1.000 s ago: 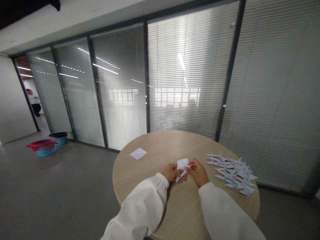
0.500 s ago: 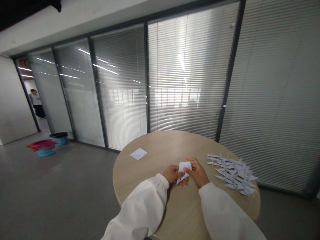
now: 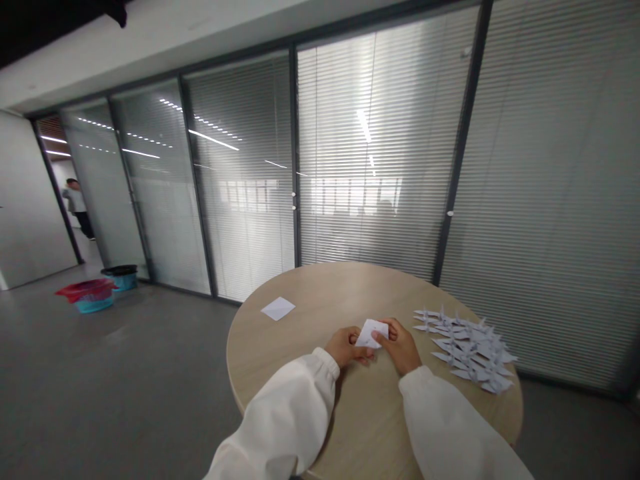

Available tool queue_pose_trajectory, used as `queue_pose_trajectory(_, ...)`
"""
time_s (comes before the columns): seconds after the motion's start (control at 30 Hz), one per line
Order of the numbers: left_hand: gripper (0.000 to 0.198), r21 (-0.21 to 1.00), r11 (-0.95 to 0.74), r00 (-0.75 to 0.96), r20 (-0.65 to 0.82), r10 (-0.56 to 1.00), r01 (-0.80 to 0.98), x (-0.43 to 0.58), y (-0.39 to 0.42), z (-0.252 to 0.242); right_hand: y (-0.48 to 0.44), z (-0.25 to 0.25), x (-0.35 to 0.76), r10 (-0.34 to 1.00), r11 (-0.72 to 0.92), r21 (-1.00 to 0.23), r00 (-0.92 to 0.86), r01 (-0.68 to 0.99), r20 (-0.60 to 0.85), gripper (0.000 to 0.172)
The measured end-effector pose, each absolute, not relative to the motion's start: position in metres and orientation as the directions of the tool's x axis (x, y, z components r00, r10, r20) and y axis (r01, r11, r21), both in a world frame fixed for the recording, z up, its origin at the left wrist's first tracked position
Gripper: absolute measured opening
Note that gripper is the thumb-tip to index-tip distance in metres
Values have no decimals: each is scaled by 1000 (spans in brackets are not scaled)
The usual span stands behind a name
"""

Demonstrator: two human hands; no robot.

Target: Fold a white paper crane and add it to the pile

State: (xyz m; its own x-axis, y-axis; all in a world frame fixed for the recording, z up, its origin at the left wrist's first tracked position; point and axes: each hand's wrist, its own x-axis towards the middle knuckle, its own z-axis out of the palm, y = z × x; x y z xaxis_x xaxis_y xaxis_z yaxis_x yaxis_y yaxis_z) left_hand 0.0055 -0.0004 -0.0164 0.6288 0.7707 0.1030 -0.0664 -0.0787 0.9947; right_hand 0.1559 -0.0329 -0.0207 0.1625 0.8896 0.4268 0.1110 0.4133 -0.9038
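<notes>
A small folded white paper (image 3: 371,333) is pinched between my left hand (image 3: 344,347) and my right hand (image 3: 401,345), just above the near part of a round light-wood table (image 3: 305,313). Fingers of both hands press on its edges, and part of it is hidden behind them. To the right of my right hand lies a heap of several white origami cranes (image 3: 467,348), not touching it. A flat white paper square (image 3: 277,309) lies on the table, beyond and to the left of my left hand.
Glass partitions with grey blinds (image 3: 370,153) stand behind the table, whose edge curves around my hands. Grey floor surrounds it. At the far left are a red-and-blue basket (image 3: 91,299), a black-lidded blue bin (image 3: 121,278), and a person (image 3: 77,205) in a doorway.
The paper has gone from a pointed, flapped shape to a flatter, more compact one between my fingers. The person in the doorway has moved slightly right.
</notes>
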Motion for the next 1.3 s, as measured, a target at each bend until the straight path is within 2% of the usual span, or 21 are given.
queue_pose_trajectory(0.27,39,980,-158,406,195,893,-124,3,6,-10,-36,-17,157,889,394,-903,181,169,422,45)
queue_pose_trajectory(0.5,38,959,-191,332,254,909,-211,3,8,-8,-40,-12,153,925,356,-925,94,129,369,43)
queue_pose_trajectory(0.77,37,951,-261,307,300,903,-163,2,8,-7,-40,-14,155,938,340,-934,40,108,346,42)
queue_pose_trajectory(0.97,36,953,-257,315,295,902,-159,3,8,-8,-38,-18,156,949,288,-934,67,210,308,42)
queue_pose_trajectory(1.13,38,968,-193,348,239,907,-162,3,4,-3,-39,-17,156,950,283,-938,74,201,303,44)
queue_pose_trajectory(1.3,41,967,-62,388,157,908,-245,2,5,-1,-40,-16,157,945,304,-939,73,159,318,48)
